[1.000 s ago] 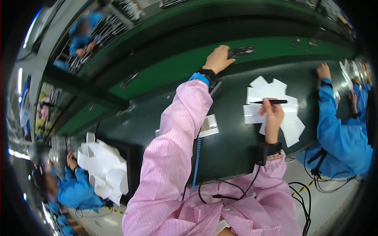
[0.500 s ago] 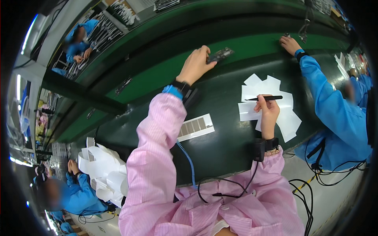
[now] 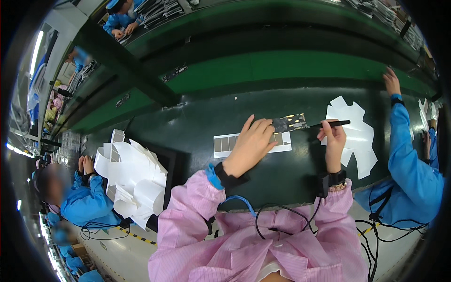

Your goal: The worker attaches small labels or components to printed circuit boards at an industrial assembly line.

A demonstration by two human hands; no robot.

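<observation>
My left hand (image 3: pixel 251 143) grips the left end of a dark circuit board (image 3: pixel 292 123) with gold-coloured patches. Beneath that hand, partly covered by it, lies a white sheet with grey-brown rectangular stickers (image 3: pixel 223 144). In my right hand (image 3: pixel 334 141) is a pair of black tweezers (image 3: pixel 339 123), held like a pen. Its tips point left, close to the board's right end; whether they touch it I cannot tell. White paper pieces (image 3: pixel 351 124) lie spread just behind and to the right of my right hand.
A heap of white backing sheets (image 3: pixel 136 183) stands at the left. Beyond the table runs a green conveyor belt (image 3: pixel 282 63) carrying another board (image 3: pixel 174 73). A metal post (image 3: pixel 127 61) rises at the left. A co-worker's blue sleeve (image 3: pixel 406 136) reaches toward the belt at the right.
My left hand has come back from the belt with the circuit board, down over the sticker sheet. The board is now beside the tweezers. The view has shifted.
</observation>
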